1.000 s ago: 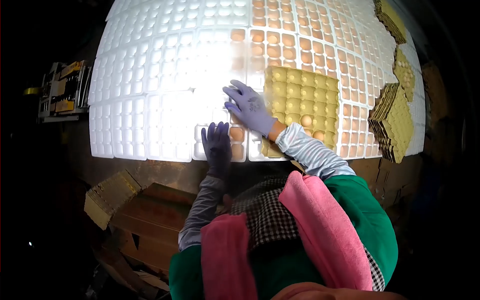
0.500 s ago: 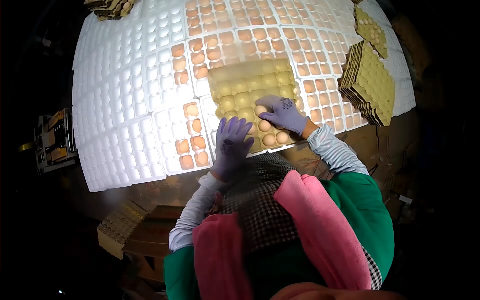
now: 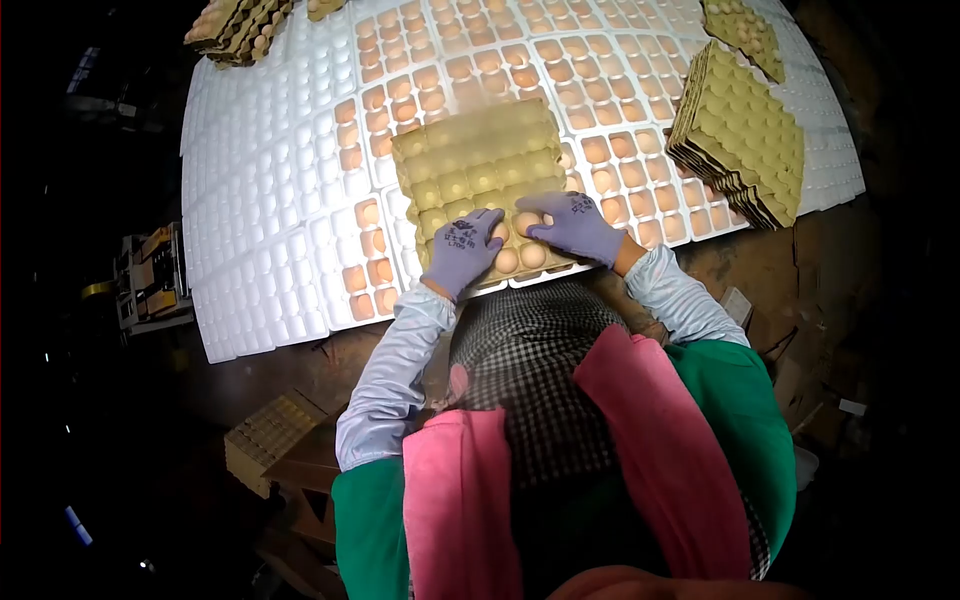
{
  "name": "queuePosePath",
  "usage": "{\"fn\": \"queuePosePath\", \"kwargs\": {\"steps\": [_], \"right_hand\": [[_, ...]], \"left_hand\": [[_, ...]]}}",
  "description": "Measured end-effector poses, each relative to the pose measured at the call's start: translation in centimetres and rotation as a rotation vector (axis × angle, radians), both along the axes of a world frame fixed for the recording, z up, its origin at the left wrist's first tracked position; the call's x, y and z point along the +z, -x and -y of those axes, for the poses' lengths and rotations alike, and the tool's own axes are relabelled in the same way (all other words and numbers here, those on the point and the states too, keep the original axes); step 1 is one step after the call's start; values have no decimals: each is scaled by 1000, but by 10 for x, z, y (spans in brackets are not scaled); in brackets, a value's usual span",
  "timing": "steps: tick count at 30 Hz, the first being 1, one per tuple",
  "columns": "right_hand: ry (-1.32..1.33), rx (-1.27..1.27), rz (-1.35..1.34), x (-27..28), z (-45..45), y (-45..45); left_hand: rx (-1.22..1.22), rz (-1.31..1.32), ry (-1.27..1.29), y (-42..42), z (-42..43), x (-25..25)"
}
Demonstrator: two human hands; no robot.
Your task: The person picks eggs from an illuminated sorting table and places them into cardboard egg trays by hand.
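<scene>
A brown pulp egg tray [image 3: 480, 150] lies on the lit white surface in front of me, with several eggs in its near rows. My left hand [image 3: 465, 250], in a purple glove, is over the tray's near left part, its thumb and fingers closed round an egg [image 3: 500, 231]. Facing it, my right hand [image 3: 576, 228], gloved alike, pinches another egg [image 3: 526, 222] between thumb and fingers. Just below the hands, two eggs [image 3: 520, 259] sit side by side in the nearest row. The palms hide some of the tray's cups.
White moulded egg trays [image 3: 270, 200] cover the glowing table, many cups at the middle and right holding eggs. A stack of pulp trays [image 3: 740, 135] stands at the right. More pulp trays with eggs [image 3: 235, 30] are at the far left. Below the table's left edge sits another tray stack [image 3: 270, 440].
My left hand has gone from lying flat with fingers stretched to curling round an egg. My right hand has moved slightly toward the near edge, still at an egg. The camera view has shifted.
</scene>
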State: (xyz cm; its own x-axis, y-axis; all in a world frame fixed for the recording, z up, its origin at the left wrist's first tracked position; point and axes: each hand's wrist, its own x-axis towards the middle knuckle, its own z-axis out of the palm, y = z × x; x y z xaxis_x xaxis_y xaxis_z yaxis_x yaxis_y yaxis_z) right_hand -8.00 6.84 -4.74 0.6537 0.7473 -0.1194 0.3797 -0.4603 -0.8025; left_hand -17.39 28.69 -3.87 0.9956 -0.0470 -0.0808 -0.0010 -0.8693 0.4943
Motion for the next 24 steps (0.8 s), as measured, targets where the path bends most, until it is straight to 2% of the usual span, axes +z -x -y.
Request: {"fn": "queuePosePath", "kwargs": {"steps": [1, 2, 4, 5, 6, 8, 9, 10, 12, 15, 16, 17, 19, 20, 22, 23, 24], "right_hand": [[-88, -61, -151, 8, 8, -4], [-167, -199, -594, 23, 19, -8], [-544, -339, -987, 20, 49, -7], [-594, -344, -988, 23, 53, -1], [-437, -267, -952, 17, 56, -1], [-315, 36, -123, 4, 38, 8], [-108, 55, 24, 17, 31, 18], [99, 89, 172, 31, 24, 29], [280, 72, 260, 17, 10, 42], [620, 231, 326, 12, -11, 43], [554, 211, 279, 13, -7, 42], [486, 194, 236, 19, 0, 38], [328, 143, 140, 35, 14, 27], [162, 81, 56, 30, 23, 24], [-172, -56, -114, 15, 41, 19], [-113, -255, -683, 35, 47, 19], [-185, -297, -875, 30, 54, 15]], "left_hand": [[-17, -90, -2, -2, -3, 2], [36, -43, 136, 0, -8, 2], [151, 51, 413, 16, -29, -7], [357, -45, 755, 31, -40, -17], [527, -83, 1020, 40, -44, -23], [237, 165, 540, 50, -42, -33], [230, 62, 486, 47, -22, -2], [174, 103, 345, 44, -10, -2], [72, 0, 74, 24, 8, 9], [-83, -199, -185, -7, 12, 6], [-126, -267, -256, -14, 11, 8], [-152, -228, -195, -14, 3, 5], [101, -148, 457, 2, -19, 4], [224, -104, 780, 15, -32, 4], [444, -225, 1419, 44, -67, 0], [432, -162, 1668, 54, -66, 12], [482, -190, 1844, 58, -64, 18]]}}
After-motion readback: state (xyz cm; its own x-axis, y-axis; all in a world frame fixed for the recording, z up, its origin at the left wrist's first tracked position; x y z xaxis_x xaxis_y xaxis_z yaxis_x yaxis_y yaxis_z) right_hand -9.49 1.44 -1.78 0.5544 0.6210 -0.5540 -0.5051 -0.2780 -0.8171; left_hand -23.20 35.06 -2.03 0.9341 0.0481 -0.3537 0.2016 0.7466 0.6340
